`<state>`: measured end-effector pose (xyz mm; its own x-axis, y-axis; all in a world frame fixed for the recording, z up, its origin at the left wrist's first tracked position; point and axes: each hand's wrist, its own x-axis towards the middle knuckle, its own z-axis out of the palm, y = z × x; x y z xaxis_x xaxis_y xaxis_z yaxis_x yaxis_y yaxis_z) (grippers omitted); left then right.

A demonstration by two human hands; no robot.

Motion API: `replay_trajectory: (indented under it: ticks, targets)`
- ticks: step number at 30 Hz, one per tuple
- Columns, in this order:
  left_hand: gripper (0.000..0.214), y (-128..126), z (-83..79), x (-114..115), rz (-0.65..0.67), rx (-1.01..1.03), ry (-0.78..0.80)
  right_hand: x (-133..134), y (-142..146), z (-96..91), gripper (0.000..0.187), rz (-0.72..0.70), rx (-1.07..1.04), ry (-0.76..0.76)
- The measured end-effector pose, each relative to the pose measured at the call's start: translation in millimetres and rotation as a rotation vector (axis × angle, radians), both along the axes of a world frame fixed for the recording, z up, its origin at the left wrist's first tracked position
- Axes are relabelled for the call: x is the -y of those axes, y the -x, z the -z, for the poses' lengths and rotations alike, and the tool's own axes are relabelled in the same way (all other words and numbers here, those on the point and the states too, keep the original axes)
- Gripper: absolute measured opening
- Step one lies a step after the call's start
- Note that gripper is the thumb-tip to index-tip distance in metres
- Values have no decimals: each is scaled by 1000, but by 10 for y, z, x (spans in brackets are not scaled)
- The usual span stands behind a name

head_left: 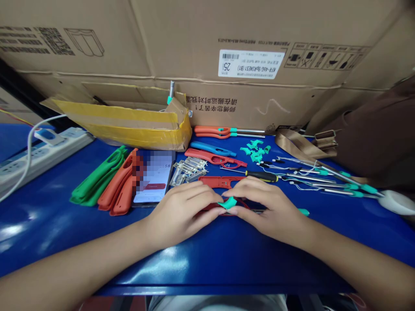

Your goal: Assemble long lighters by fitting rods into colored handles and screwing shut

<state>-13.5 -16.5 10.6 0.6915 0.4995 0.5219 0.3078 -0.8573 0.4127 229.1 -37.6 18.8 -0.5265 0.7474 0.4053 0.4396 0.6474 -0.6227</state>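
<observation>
Between my fingertips is a small turquoise plastic trigger, curved in shape. My left hand pinches it from the left, and my right hand pinches its right side. Just behind and beneath my fingers lies a red lighter handle half, partly covered by them. Under the right hand a metal lighter tube with a turquoise end is mostly hidden. Further back are a red lighter handle, a blue handle half and a pile of turquoise triggers.
Left lie green handle halves, red handle halves, a phone and clear fuel tanks. A yellow-black screwdriver and wired metal tubes lie right. A taped cardboard box and power strip stand behind.
</observation>
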Motion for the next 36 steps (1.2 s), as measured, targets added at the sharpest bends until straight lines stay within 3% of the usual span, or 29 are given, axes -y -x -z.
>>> replay_trajectory:
  ticks: [2,8,12,17,21,24,29,36]
  targets:
    - [9,0,9,4,10,25,-14,5,-15,3,20,-8,58,-87]
    - [3,0,-2,26,35,28,-34,64,-27,-24,35,-65,171,-156]
    - [6,11,-18,44,32,-21,-90,99,5,-18,32,-24,227,-262]
    - [7,4,-7,47,39,-41,-77,91,34,14,16,-72,240,-156]
    - [7,-22,-15,56,28,30,19,58,6,4,16,-46,198,-198]
    - [9,-41,-34,71,-7,95,98,53,-3,-32,12,9,98,-176]
    - [21,-58,-21,73,-34,101,137,82,44,-67,15,-40,-118,-70]
    - [6,-30,21,24,14,89,91,71,36,-49,15,-23,-121,-134]
